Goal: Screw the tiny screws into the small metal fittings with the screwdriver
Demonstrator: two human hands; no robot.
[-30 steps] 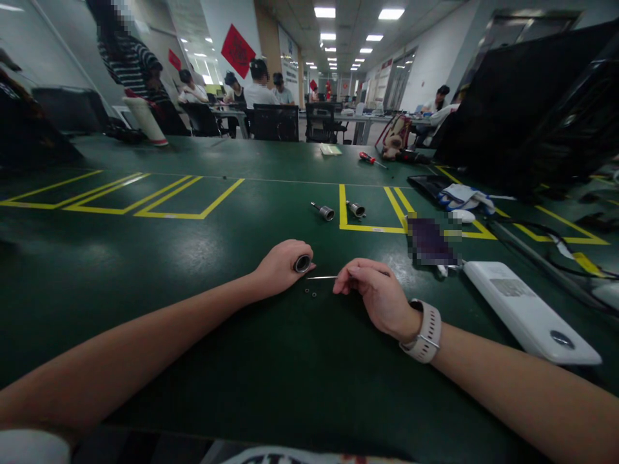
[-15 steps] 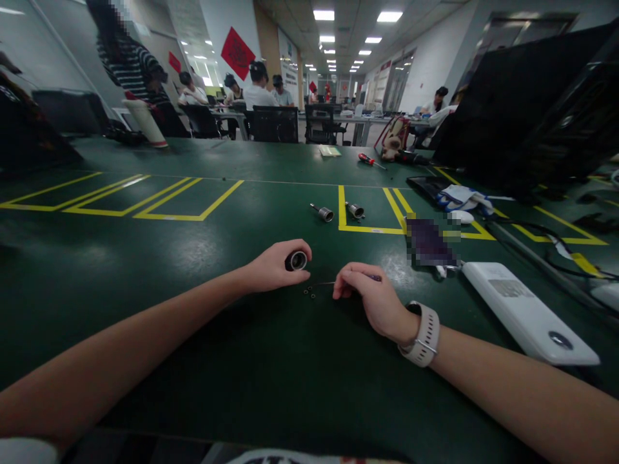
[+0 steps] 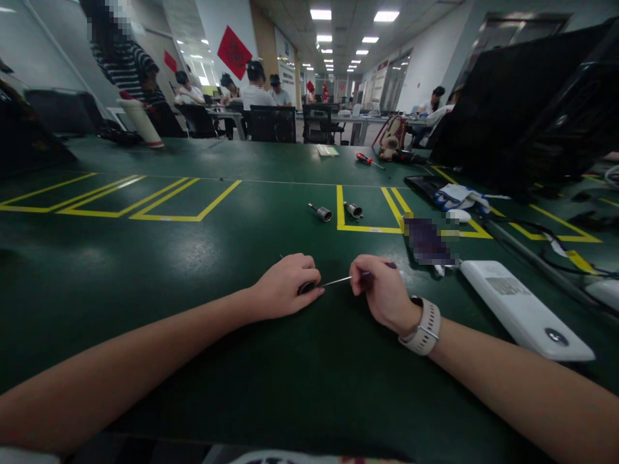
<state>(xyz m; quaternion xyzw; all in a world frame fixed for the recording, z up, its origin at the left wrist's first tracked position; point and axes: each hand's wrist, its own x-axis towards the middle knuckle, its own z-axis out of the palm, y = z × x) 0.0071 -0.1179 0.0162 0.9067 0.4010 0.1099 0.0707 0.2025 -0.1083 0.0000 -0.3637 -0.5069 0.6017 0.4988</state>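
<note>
My left hand (image 3: 285, 290) lies low over the green table, fingers wrapped round a dark metal cup-shaped socket (image 3: 306, 287). Its thin shank pokes out behind the hand. In my right hand (image 3: 380, 288) is a thin screwdriver (image 3: 337, 281) with a dark handle. The screwdriver's tip reaches my left fingertips beside the socket's mouth; exact contact cannot be made out. Small rings that lay here are hidden now. Farther back lie two similar pieces, a shanked metal socket (image 3: 325, 214) and another socket (image 3: 354, 210).
Yellow tape (image 3: 372, 229) marks the table. To the right are a phone (image 3: 428, 241), a white power bank (image 3: 527, 309), cables and a cloth glove (image 3: 461, 198). A red screwdriver (image 3: 365, 158) lies far back; a bottle (image 3: 140, 119) stands at left. People sit and stand beyond.
My left hand has lowered toward me and turned the socket, hiding the small rings. My right hand has shifted slightly right, and its screwdriver now slants down to my left fingers.
</note>
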